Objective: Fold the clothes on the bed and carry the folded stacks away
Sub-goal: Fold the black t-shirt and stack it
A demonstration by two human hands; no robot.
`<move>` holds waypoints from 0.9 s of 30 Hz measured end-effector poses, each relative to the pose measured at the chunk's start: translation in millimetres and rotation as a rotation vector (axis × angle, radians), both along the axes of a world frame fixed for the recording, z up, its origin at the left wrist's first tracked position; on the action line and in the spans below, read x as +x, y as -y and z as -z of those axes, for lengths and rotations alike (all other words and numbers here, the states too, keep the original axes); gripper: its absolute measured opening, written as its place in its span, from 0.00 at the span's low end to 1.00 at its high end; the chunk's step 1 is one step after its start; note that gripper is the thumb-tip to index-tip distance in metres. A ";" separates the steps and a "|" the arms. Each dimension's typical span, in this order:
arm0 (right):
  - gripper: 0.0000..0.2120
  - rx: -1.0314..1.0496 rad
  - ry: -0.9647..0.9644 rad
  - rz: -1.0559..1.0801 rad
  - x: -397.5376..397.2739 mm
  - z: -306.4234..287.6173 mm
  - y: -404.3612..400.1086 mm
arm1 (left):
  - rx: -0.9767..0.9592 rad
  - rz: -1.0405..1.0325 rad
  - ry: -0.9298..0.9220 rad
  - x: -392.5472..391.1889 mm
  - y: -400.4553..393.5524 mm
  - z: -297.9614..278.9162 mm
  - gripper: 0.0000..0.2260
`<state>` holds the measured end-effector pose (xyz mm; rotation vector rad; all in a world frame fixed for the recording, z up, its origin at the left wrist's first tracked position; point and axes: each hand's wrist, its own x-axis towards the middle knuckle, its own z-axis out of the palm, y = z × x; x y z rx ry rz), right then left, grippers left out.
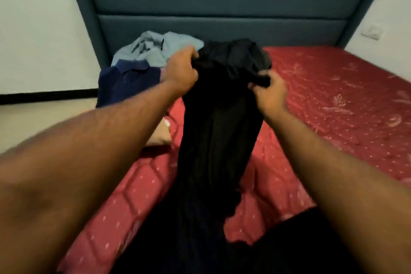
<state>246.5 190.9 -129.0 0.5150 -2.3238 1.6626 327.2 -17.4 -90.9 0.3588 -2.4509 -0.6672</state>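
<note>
Left hand [181,73] and right hand [268,92] each gripped a bunched top edge of a long black garment [218,131], fingers curled tight into the soft, dark cloth. It hung in limp vertical folds over the near part of the red quilted mattress [333,100]. A crumpled grey-blue shirt [153,48] and navy collared shirt [126,83] lay at the mattress's far-left corner, against the padded teal headboard [222,6].

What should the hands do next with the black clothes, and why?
Probably lower the black garment flat onto the red mattress. The left hand and right hand each grip its top edge, and it hangs bunched, so it likely needs spreading before folding.
</note>
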 end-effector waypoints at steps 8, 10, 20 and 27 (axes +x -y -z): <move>0.27 0.064 -0.802 -0.151 5.1 -231.5 -12.6 | -0.407 -0.113 -0.728 24.0 12.1 -168.2 0.06; 0.27 0.307 -0.779 -0.203 13.4 -188.9 -11.4 | -0.467 -0.026 -0.661 38.5 22.9 -122.0 0.06; 0.36 1.226 0.124 -0.756 134.7 167.2 -44.4 | -0.478 0.065 0.763 196.8 -1.4 229.9 0.26; 0.17 0.694 0.518 -0.797 124.5 161.0 -38.3 | -0.017 0.020 0.317 205.2 -48.6 243.1 0.19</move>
